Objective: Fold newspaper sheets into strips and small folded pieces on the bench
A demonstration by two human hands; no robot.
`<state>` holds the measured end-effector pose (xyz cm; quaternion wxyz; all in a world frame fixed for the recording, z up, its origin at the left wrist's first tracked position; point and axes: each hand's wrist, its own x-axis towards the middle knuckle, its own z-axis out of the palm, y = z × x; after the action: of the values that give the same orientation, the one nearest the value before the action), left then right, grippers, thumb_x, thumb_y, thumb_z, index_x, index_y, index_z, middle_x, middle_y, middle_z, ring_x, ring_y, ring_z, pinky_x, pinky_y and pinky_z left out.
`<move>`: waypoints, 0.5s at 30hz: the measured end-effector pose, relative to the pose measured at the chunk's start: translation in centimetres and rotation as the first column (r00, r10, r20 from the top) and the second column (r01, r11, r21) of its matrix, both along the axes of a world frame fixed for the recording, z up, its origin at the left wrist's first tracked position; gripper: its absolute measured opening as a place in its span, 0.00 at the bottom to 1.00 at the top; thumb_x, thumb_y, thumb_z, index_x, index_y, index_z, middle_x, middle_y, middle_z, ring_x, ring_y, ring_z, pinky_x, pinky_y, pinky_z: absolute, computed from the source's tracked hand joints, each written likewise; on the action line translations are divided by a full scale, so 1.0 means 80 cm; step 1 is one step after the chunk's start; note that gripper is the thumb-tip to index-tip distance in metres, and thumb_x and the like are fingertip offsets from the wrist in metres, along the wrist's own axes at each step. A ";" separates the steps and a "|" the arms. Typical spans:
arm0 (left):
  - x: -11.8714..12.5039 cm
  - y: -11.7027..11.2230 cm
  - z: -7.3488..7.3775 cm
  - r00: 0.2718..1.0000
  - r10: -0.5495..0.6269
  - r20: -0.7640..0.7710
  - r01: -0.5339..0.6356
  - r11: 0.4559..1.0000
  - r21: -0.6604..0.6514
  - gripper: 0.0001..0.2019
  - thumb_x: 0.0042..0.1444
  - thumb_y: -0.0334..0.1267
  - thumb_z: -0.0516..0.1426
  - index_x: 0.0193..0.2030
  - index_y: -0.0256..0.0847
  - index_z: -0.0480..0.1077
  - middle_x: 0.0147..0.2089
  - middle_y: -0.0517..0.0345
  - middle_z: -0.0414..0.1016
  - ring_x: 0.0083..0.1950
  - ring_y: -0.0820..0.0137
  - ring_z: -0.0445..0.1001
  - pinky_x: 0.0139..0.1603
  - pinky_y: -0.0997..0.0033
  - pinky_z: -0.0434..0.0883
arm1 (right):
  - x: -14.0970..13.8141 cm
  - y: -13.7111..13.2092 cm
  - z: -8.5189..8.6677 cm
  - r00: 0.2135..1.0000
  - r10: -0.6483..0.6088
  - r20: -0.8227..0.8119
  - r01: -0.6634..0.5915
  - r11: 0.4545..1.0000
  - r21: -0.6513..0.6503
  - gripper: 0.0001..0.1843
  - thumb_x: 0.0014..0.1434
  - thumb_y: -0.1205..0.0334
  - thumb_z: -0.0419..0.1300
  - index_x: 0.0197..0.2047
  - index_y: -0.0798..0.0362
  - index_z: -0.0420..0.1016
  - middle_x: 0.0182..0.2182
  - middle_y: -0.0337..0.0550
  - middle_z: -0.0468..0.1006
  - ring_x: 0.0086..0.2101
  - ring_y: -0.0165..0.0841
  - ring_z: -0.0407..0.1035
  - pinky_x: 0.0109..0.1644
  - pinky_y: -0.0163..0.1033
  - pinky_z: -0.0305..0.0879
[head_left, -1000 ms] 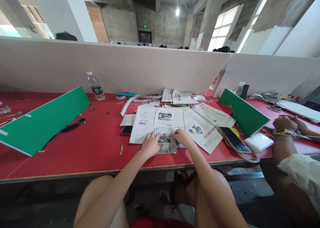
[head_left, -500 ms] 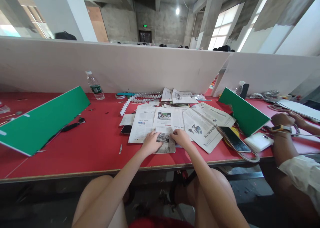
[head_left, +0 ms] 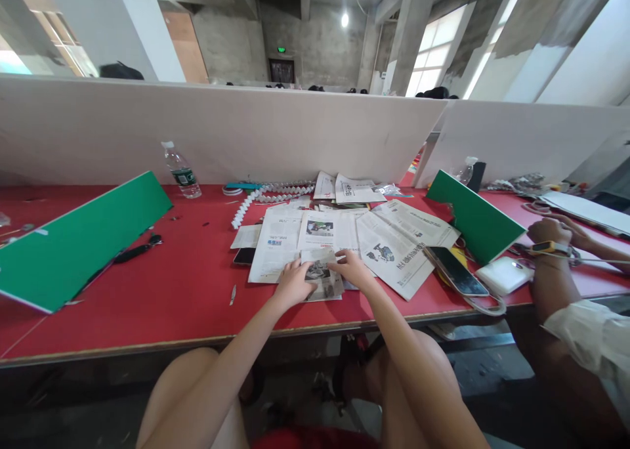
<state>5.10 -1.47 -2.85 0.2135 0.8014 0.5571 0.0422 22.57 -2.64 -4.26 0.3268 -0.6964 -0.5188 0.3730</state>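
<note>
A small folded piece of newspaper (head_left: 323, 275) with a dark photo lies near the table's front edge, over the larger sheets. My left hand (head_left: 294, 282) grips its left side, fingers curled over the edge and the thumb low on the paper. At the top right corner of the same piece, my right hand (head_left: 353, 269) is closed with fingertips pinched on it. Under and behind it spread newspaper sheets (head_left: 275, 245), one with a colour photo. Another newspaper sheet (head_left: 401, 272) slants off to the right.
A phone (head_left: 457, 270) and a white power bank (head_left: 506, 275) with a cable lie to the right. Green boards (head_left: 88, 239) stand at both sides. A folded white paper chain (head_left: 241, 214) and a water bottle (head_left: 183, 172) are farther back. A co-worker's forearm (head_left: 554, 272) rests at far right.
The view has shifted slightly. My right hand has moved a little up at the small newspaper piece's top right corner; my left hand stays at its left side.
</note>
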 end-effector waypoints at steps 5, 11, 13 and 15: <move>-0.001 -0.003 0.000 0.997 -0.044 -0.059 0.045 0.999 0.014 0.30 0.49 0.41 0.55 0.61 0.43 0.59 0.66 0.48 0.55 0.66 0.52 0.52 0.60 0.58 0.56 | 0.004 0.005 -0.008 0.987 -0.068 -0.146 0.065 0.998 -0.021 0.38 0.45 0.57 0.64 0.57 0.56 0.56 0.47 0.52 0.71 0.33 0.32 0.70 0.33 0.34 0.64; -0.003 -0.003 -0.001 0.994 -0.079 -0.072 0.081 0.996 0.034 0.28 0.51 0.43 0.55 0.60 0.42 0.60 0.67 0.47 0.54 0.66 0.52 0.53 0.59 0.58 0.58 | 0.003 0.007 -0.003 0.978 0.014 -0.208 -0.033 0.996 -0.086 0.33 0.50 0.54 0.60 0.57 0.56 0.56 0.34 0.44 0.76 0.29 0.32 0.69 0.26 0.33 0.60; -0.004 -0.003 -0.003 0.995 -0.072 -0.066 0.075 0.996 0.039 0.28 0.51 0.43 0.55 0.60 0.43 0.60 0.67 0.48 0.54 0.66 0.53 0.53 0.59 0.58 0.58 | 0.000 0.008 -0.003 0.998 -0.010 -0.056 0.006 0.998 -0.066 0.31 0.50 0.55 0.60 0.55 0.56 0.59 0.38 0.47 0.76 0.35 0.34 0.70 0.30 0.33 0.61; -0.004 -0.002 -0.003 0.996 -0.067 -0.062 0.069 0.997 0.035 0.28 0.51 0.43 0.55 0.60 0.45 0.60 0.67 0.50 0.54 0.66 0.53 0.52 0.58 0.58 0.58 | -0.004 0.010 -0.005 0.994 -0.024 0.105 0.026 1.000 -0.016 0.28 0.49 0.58 0.61 0.53 0.56 0.62 0.43 0.49 0.74 0.40 0.35 0.70 0.36 0.34 0.62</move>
<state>4.79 -1.64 -3.12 0.1829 0.8247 0.5348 0.0210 22.25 -1.87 -4.68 0.2975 -0.7242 -0.5234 0.3362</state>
